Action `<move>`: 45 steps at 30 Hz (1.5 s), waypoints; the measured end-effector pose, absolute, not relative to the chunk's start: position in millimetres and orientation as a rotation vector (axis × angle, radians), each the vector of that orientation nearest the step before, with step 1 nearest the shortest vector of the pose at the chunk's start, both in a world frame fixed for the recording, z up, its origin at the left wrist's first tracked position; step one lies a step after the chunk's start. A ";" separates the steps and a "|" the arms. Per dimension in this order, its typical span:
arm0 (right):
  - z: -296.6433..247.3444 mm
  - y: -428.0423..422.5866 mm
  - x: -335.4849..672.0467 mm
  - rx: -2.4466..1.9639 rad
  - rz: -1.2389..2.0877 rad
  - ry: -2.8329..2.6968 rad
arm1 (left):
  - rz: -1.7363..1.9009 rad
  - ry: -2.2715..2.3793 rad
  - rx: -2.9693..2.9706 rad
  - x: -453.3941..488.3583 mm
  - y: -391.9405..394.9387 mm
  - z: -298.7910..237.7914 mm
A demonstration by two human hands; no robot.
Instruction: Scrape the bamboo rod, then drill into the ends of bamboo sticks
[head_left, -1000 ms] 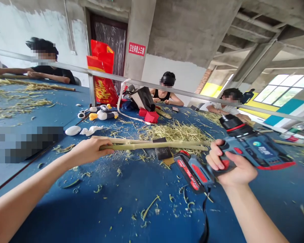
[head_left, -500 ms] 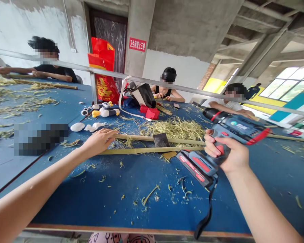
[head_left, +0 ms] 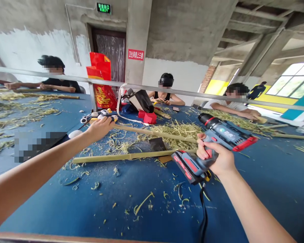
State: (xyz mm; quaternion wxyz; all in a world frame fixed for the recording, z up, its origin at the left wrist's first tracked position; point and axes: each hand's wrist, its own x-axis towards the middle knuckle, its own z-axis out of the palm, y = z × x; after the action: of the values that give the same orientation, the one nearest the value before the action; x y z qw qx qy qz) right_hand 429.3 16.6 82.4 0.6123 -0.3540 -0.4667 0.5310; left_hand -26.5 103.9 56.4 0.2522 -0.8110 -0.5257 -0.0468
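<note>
My right hand [head_left: 219, 158] is closed round the grip of a blue and black cordless drill [head_left: 225, 135] with a red battery pack [head_left: 190, 165]. The drill is held just above the blue table [head_left: 142, 189], its chuck pointing up and left. My left hand [head_left: 100, 127] reaches far forward, fingers curled at the left end of a long bamboo stick [head_left: 154, 133]. A second, nearer bamboo stick [head_left: 126, 156] lies flat on the table between my arms, touched by neither hand.
Bamboo shavings [head_left: 177, 130] are piled behind the sticks, with a dark block [head_left: 155, 144] beside them. Farther back stand a red bag [head_left: 101, 81], a black bag [head_left: 140, 99], a red box [head_left: 149, 117] and small toys [head_left: 98, 114]. A metal rail [head_left: 179, 91] crosses the table. Three people sit at the far side.
My left hand let go of the nearer stick, which now lies on the table, and moved forward to the farther stick's end. My right hand brought the drill left and lower.
</note>
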 end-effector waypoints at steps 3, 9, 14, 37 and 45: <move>82.7 21.7 430.3 -0.835 1.203 -1.043 | -0.085 -1.605 -2.086 -15.3 115.6 63.9; 82.0 25.6 438.5 -0.797 1.148 -0.992 | -0.341 -1.624 -2.599 89.1 99.8 59.2; 82.1 29.1 445.8 -0.711 1.084 -0.907 | -0.414 -1.718 -2.727 162.0 104.0 31.7; 79.4 27.5 443.7 -0.791 0.968 -1.030 | -0.311 -1.266 -2.955 91.6 39.8 42.9; 118.5 8.9 446.2 -0.993 0.926 -1.141 | -0.319 -1.490 -2.734 63.3 15.9 43.4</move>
State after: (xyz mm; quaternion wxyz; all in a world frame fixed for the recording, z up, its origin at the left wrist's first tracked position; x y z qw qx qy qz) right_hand 446.2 8.9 118.5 0.6319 -0.4341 -0.4985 0.4047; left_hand 63.3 15.9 43.4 0.0056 -0.8735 -0.4761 -0.1019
